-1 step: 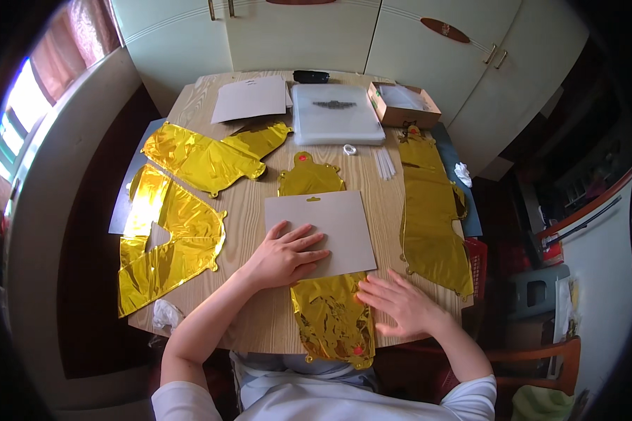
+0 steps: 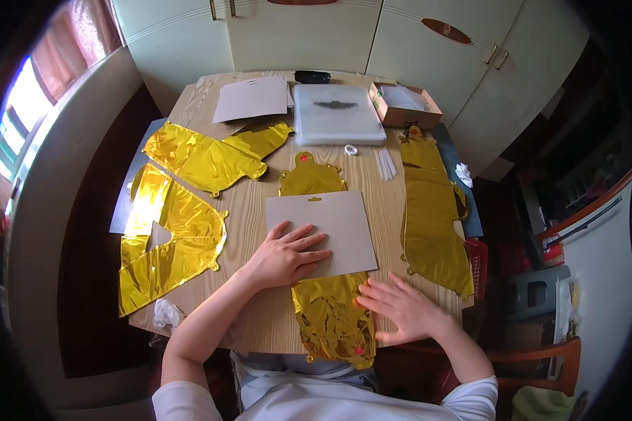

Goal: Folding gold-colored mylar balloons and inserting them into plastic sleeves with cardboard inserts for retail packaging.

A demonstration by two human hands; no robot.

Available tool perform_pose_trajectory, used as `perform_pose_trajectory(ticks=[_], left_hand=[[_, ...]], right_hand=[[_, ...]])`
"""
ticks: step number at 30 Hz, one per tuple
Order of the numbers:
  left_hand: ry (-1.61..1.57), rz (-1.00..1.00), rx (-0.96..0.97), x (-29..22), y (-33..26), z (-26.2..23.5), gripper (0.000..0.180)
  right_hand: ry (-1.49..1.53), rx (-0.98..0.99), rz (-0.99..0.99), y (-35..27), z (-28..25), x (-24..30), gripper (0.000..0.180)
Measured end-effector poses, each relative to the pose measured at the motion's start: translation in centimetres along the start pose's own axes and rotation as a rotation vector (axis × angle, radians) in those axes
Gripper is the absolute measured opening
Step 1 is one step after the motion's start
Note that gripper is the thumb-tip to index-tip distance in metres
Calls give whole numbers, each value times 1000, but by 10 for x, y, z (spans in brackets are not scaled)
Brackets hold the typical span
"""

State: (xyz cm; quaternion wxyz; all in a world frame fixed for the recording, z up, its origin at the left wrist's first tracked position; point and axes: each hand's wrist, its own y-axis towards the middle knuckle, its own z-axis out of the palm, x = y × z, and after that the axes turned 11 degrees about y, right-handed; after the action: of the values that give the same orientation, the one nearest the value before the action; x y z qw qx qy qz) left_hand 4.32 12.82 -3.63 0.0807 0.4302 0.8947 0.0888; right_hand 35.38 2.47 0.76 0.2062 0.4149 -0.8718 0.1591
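Note:
My left hand [image 2: 290,256] lies flat with fingers spread on a grey cardboard sheet [image 2: 347,228] that has a hang hole at its top edge. Beneath the sheet runs a flat gold foil balloon [image 2: 333,316], its far end showing above the card and its near end hanging over the table's front edge. My right hand [image 2: 404,309] is open, fingers stretched, at the right edge of the foil's near part. Whether its fingertips press the foil or only hover there, I cannot tell. The middle of the balloon is hidden under the card.
More gold foil balloons lie at the left [image 2: 182,224] and right [image 2: 435,210]. Toward the back are stacked cardboard sheets [image 2: 251,102], a pile of clear plastic bags [image 2: 337,123], an open box [image 2: 407,116], a white ring [image 2: 350,150] and thin white strips [image 2: 386,165].

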Motion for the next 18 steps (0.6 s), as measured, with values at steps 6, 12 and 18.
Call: perform_pose_trajectory(ticks=[6, 12, 18], left_hand=[[-27, -1, -10, 1, -1, 1, 36], [-10, 5, -15, 1, 0, 1, 35], [-10, 2, -27, 1, -1, 2, 35]], right_hand=[[-104, 80, -39, -8, 18, 18, 91], [-225, -260, -215, 7, 30, 4, 50], [-296, -349, -313, 32, 19, -15, 30]])
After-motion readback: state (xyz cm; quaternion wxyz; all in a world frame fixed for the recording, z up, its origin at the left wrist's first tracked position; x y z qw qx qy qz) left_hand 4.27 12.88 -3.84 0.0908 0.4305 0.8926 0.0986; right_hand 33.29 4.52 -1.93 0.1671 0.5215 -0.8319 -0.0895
